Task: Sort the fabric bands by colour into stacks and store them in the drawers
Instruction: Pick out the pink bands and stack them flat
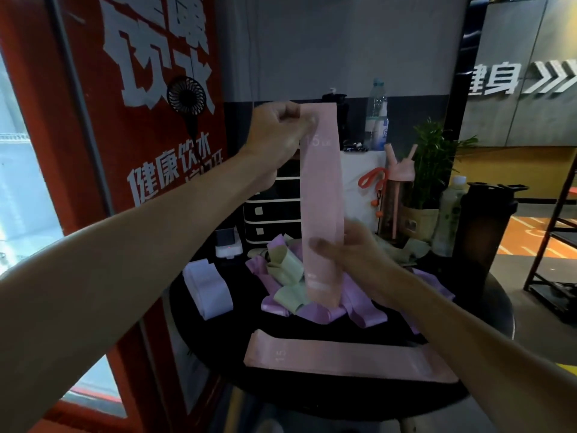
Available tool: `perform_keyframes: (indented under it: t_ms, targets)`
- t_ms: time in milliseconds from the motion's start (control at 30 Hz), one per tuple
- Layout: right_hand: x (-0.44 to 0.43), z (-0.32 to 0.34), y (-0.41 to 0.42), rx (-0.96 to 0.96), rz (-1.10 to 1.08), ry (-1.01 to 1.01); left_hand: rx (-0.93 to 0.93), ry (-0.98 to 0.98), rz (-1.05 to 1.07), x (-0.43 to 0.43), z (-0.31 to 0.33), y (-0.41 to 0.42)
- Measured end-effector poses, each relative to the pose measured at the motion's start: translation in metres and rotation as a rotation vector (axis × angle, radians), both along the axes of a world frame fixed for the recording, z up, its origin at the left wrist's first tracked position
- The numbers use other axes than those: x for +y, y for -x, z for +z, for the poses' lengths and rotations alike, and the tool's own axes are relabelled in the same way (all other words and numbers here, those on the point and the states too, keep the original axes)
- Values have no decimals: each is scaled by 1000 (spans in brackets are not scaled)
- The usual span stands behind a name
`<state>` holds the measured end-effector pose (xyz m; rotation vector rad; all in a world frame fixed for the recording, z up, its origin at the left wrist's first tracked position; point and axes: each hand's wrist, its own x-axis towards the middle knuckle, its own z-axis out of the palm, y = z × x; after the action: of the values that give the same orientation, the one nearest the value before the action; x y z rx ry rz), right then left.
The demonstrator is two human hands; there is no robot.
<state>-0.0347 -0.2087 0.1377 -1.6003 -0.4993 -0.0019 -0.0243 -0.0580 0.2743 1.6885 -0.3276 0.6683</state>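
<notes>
The left forearm (93, 292) sweeps in from 8 o'clock, closest to the lens. Its left hand (274, 135) is raised above the desk (218, 332), fingers curled to pinch the top end of a pink fabric band (321, 198) printed "15". The right hand (352, 251), entering from 5 o'clock, grips the same band lower down between thumb and fingers, so the strip hangs upright between the 2 hands.

At 6 o'clock on the round dark desk, a second pink band (343, 357) marked "15" lies flat. At the centre, under the hanging strip, is a loose pile of purple and green bands (290, 276). A folded pale lavender stack (207, 287) lies at 9 o'clock of the pile.

The black drawer unit (268, 220) stands at 12 o'clock, partly hidden by the raised band. A potted plant (434, 160) and a black shaker bottle (484, 220) stand at 2 o'clock.
</notes>
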Motion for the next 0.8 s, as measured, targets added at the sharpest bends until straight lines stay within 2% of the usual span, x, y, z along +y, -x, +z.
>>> perform_keyframes:
  t_ms: [267,567,667,800]
  targets:
    - [-21,-50,20,29,-24,160,21,91,41,1,-8,9]
    - [-69,-64,30,66,-95,144,90,241,89,33,-44,9]
    - [-88,-62,32,53,-153,145,95,237,135,46,-64,16]
    - [-110,-63,30,70,-310,42,136,193,213,57,-97,33]
